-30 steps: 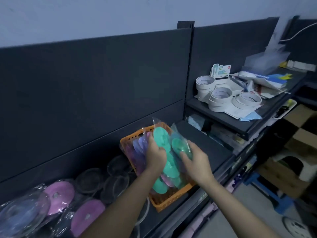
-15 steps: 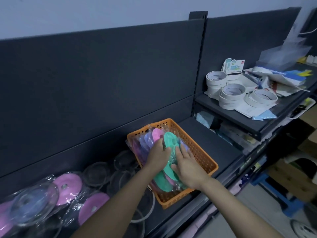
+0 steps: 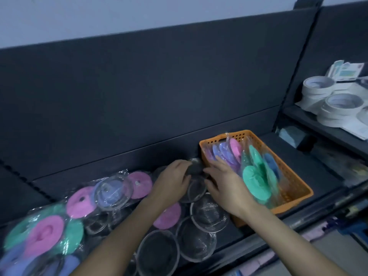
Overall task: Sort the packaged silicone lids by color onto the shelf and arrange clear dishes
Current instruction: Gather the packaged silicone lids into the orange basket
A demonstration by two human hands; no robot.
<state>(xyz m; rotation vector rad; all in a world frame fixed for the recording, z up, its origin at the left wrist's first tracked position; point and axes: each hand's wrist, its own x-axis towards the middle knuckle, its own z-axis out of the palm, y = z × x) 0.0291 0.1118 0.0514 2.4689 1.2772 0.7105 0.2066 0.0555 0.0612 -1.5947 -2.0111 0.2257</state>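
Observation:
An orange basket (image 3: 289,177) stands on the dark shelf (image 3: 310,166), holding packaged silicone lids: green ones (image 3: 256,180) in front, pink and purple ones (image 3: 229,151) behind. Just left of the basket, my left hand (image 3: 172,181) and my right hand (image 3: 226,185) close from both sides on a small clear dish (image 3: 196,168). More clear dishes (image 3: 209,214) lie flat below the hands. Bagged pink lids (image 3: 139,184) and a mixed green, pink and purple pile (image 3: 45,236) lie further left.
A dark back panel (image 3: 159,96) rises right behind the shelf. A higher shelf at the right carries white tape rolls (image 3: 338,106) and papers. The shelf's front edge (image 3: 278,232) runs under my right forearm.
Both hands have left the green lid packs in the basket and moved left to the clear dishes. The view has swung left, showing more lids on the shelf.

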